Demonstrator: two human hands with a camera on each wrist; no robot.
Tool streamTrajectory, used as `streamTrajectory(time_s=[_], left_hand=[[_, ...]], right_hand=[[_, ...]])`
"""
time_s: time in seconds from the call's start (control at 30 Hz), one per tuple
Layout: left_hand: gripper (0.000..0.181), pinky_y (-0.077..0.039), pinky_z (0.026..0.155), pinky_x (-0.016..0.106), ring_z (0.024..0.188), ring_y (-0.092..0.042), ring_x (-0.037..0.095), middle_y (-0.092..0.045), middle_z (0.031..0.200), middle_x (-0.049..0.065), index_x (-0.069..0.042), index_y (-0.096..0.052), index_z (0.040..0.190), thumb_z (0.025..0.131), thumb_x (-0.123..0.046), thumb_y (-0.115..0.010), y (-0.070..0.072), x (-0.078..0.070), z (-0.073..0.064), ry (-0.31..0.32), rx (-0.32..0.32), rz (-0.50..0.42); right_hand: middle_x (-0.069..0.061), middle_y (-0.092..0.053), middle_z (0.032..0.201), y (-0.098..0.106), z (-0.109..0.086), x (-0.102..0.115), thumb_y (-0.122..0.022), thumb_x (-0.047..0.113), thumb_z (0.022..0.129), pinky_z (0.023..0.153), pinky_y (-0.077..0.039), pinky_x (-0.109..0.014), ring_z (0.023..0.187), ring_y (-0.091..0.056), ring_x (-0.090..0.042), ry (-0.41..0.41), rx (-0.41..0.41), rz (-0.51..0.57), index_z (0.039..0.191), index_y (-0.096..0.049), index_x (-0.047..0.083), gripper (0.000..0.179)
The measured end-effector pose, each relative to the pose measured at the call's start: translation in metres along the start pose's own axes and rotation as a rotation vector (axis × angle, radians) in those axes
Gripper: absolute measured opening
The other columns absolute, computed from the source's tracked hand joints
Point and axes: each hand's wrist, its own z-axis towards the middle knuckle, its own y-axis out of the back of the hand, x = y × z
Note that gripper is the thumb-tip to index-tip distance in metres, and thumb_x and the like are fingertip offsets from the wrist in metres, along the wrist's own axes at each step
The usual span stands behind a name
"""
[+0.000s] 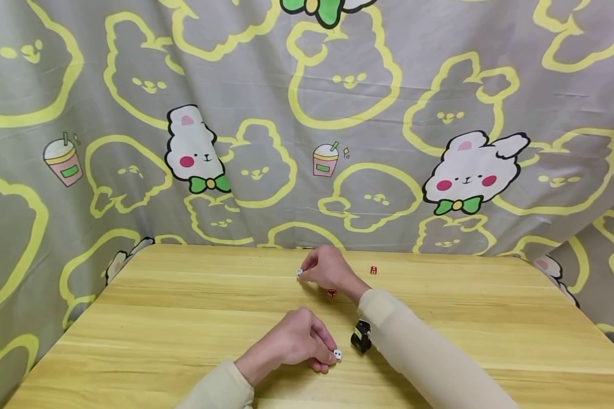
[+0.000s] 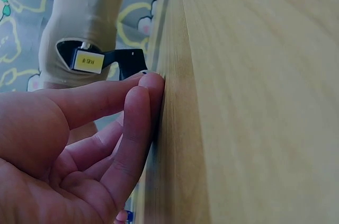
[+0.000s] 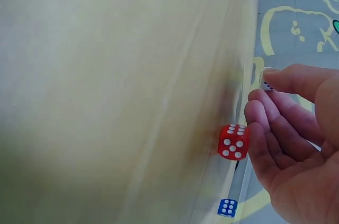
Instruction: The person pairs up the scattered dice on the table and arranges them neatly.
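My left hand point(image 1: 299, 341) pinches a white die point(image 1: 337, 355) low over the near part of the table; in the left wrist view the fingers hide nearly all of it. Further back, my right hand point(image 1: 330, 270) reaches across and holds a second white die point(image 3: 267, 82) between thumb and fingertips. Close beside the right hand's fingers sits a red die point(image 3: 233, 142), partly tucked under that hand in the head view. Another red die point(image 1: 373, 270) lies to the right of the hand. A blue die point(image 3: 228, 207) shows beyond in the right wrist view.
The wooden table point(image 1: 158, 318) runs back to a grey curtain point(image 1: 266, 85) with yellow cartoon outlines. A black camera mount point(image 1: 361, 337) hangs from the right sleeve point(image 1: 430, 352), close to the left hand's die.
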Motion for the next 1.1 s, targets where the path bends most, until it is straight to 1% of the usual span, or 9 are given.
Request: streamTrajectory(time_s=[0.17, 0.33, 0.57, 0.7, 0.83, 1.1], left_hand=[[0.013, -0.06, 0.055, 0.027, 0.055, -0.069, 0.013, -0.077, 0.07, 0.014, 0.0, -0.076, 0.079, 0.08, 0.012, -0.082, -0.001, -0.001, 0.0, -0.002, -0.004, -0.012], [0.011, -0.061, 0.056, 0.028, 0.056, -0.071, 0.014, -0.077, 0.071, 0.014, 0.002, -0.076, 0.081, 0.08, 0.011, -0.083, -0.001, 0.0, 0.0, -0.002, -0.003, -0.015], [0.012, -0.061, 0.056, 0.027, 0.056, -0.07, 0.013, -0.077, 0.072, 0.014, 0.001, -0.076, 0.081, 0.081, 0.011, -0.082, 0.0, -0.001, 0.0, 0.009, 0.006, -0.01], [0.012, -0.061, 0.056, 0.027, 0.056, -0.07, 0.013, -0.077, 0.072, 0.013, 0.001, -0.076, 0.081, 0.081, 0.011, -0.082, 0.0, -0.002, 0.001, 0.013, 0.007, -0.005], [0.012, -0.062, 0.057, 0.028, 0.057, -0.071, 0.014, -0.078, 0.073, 0.014, 0.001, -0.075, 0.081, 0.082, 0.01, -0.083, 0.0, -0.004, 0.002, 0.007, 0.01, -0.005], [0.012, -0.061, 0.057, 0.028, 0.057, -0.071, 0.014, -0.077, 0.072, 0.014, 0.001, -0.075, 0.081, 0.082, 0.01, -0.083, 0.001, -0.002, 0.001, 0.006, 0.008, -0.007]], right_hand=[[0.006, -0.077, 0.083, 0.004, -0.003, -0.001, -0.088, 0.02, 0.086, 0.072, -0.055, -0.027, 0.076, -0.066, -0.01, -0.007, -0.013, 0.007, 0.087, -0.081, 0.017, 0.007], [0.006, -0.077, 0.082, 0.01, -0.007, -0.002, -0.088, 0.02, 0.087, 0.073, -0.056, -0.028, 0.076, -0.067, -0.01, -0.005, -0.015, 0.019, 0.088, -0.081, 0.017, 0.007], [0.004, -0.075, 0.081, 0.018, -0.013, -0.001, -0.086, 0.018, 0.088, 0.068, -0.054, -0.027, 0.074, -0.066, -0.011, -0.027, 0.003, 0.053, 0.088, -0.08, 0.015, 0.007], [0.005, -0.075, 0.08, 0.022, -0.017, -0.002, -0.086, 0.018, 0.087, 0.067, -0.054, -0.026, 0.072, -0.066, -0.01, -0.014, 0.0, 0.03, 0.088, -0.08, 0.016, 0.007], [0.006, -0.076, 0.078, 0.027, -0.022, -0.001, -0.087, 0.017, 0.086, 0.069, -0.054, -0.026, 0.07, -0.066, -0.009, -0.002, -0.026, 0.004, 0.086, -0.08, 0.016, 0.007], [0.006, -0.076, 0.077, 0.027, -0.034, 0.0, -0.088, 0.015, 0.086, 0.071, -0.055, -0.025, 0.071, -0.067, -0.006, 0.027, -0.048, 0.018, 0.087, -0.08, 0.015, 0.008]])
